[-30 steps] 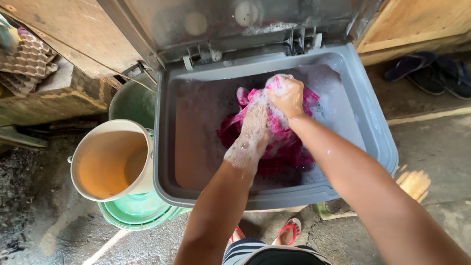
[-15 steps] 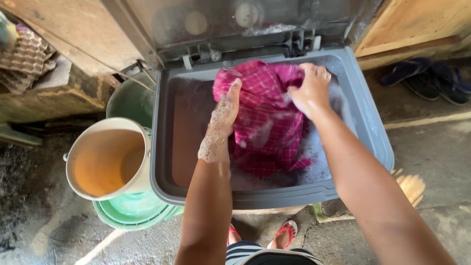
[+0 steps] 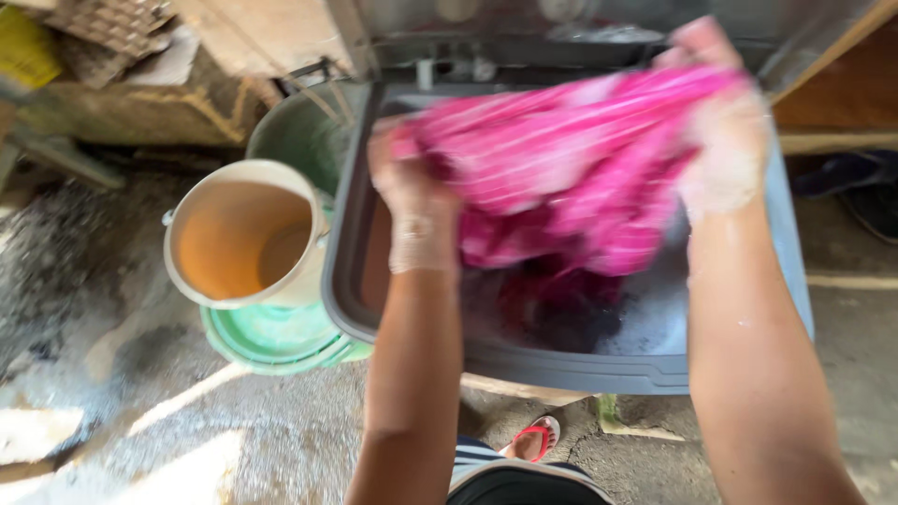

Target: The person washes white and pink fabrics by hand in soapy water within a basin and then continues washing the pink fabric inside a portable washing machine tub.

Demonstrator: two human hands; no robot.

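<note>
Pink cloth [image 3: 571,159] now lifted higher above the tub [image 3: 561,369].
Left hand [image 3: 412,192] and right hand [image 3: 725,140] are clenching its soapy top corners, stretching it.

Sunlit concrete floor [image 3: 187,440], wooden boards [image 3: 253,37] behind, buckets beside.

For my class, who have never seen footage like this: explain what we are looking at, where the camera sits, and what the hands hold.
The camera sits on a person's head and looks down at their own bare arms. The left hand and right hand, both soapy, each have a grip on a wet pink cloth, stretched between them above a grey tub of sudsy water. To the left, on the ground, stands a white bucket of cloudy water, set on green basins. A red sandal shows below.
</note>
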